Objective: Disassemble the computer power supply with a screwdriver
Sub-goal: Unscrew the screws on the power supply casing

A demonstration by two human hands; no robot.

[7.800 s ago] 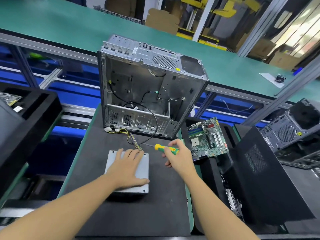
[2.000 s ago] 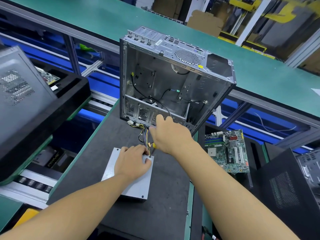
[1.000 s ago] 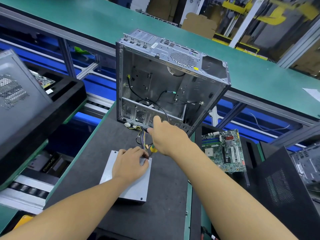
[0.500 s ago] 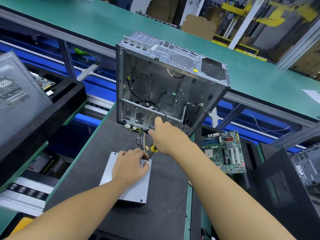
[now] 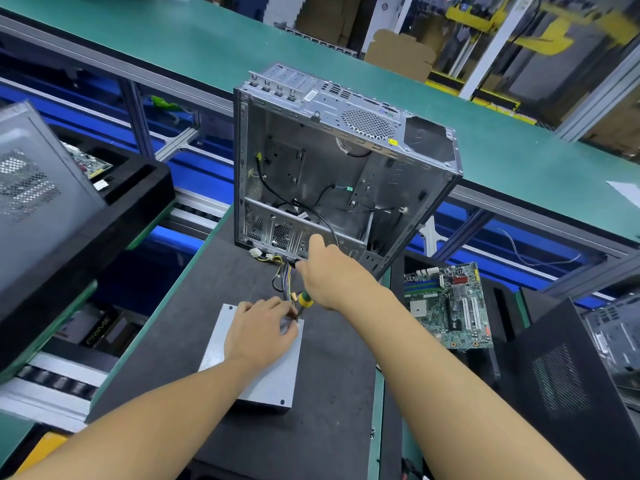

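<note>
A grey metal power supply (image 5: 273,382) lies flat on the black mat (image 5: 332,427). Its bundle of coloured wires (image 5: 286,275) runs up toward an open, empty computer case (image 5: 332,174) standing behind it. My left hand (image 5: 259,332) rests on the supply's far right corner, fingertips bent at the spot where the wires leave it. My right hand (image 5: 330,275) grips a screwdriver with a green and yellow handle (image 5: 305,300), its tip pointing down at that same corner. The tip itself is hidden by my left fingers.
A green motherboard (image 5: 446,306) lies in a black tray to the right. A dark case panel (image 5: 568,386) stands at the far right. Another grey case (image 5: 38,202) sits on a black tray at left. A green conveyor belt (image 5: 207,39) runs behind.
My right hand came from the mat, where it held the screwdriver sideways, to the supply's far corner, tip down. My left hand slid there and curled. Over the last second both hands hardly moved.
</note>
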